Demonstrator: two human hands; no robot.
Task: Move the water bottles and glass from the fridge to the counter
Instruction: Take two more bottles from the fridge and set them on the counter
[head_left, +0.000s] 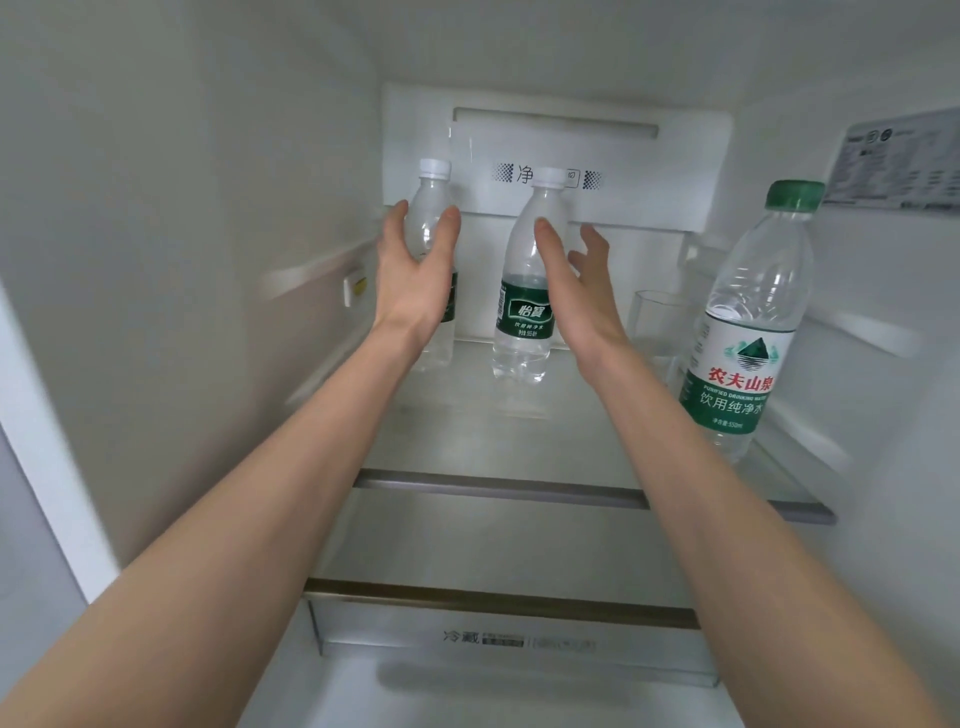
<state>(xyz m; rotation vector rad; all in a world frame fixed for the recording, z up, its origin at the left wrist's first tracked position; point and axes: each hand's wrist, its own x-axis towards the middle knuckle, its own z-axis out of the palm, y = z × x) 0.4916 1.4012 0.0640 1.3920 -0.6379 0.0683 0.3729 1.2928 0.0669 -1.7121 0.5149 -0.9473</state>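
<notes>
Three clear water bottles stand on a glass fridge shelf (519, 447). The left bottle (434, 202) has a white cap and sits at the back; my left hand (415, 270) is open just in front of it, thumb and fingers spread either side. The middle bottle (522, 312) has a white cap and dark green label; my right hand (571, 291) is open beside its right side, fingers apart. A larger green-capped bottle (748, 332) stands at the right front. An empty clear glass (654, 327) stands behind it, partly hidden.
White fridge walls close in on both sides. A sticker (898, 161) is on the right wall. Below the shelf lies a second shelf edge (498, 603) and a clear drawer (519, 644). The shelf's front strip (498, 488) runs across under my forearms.
</notes>
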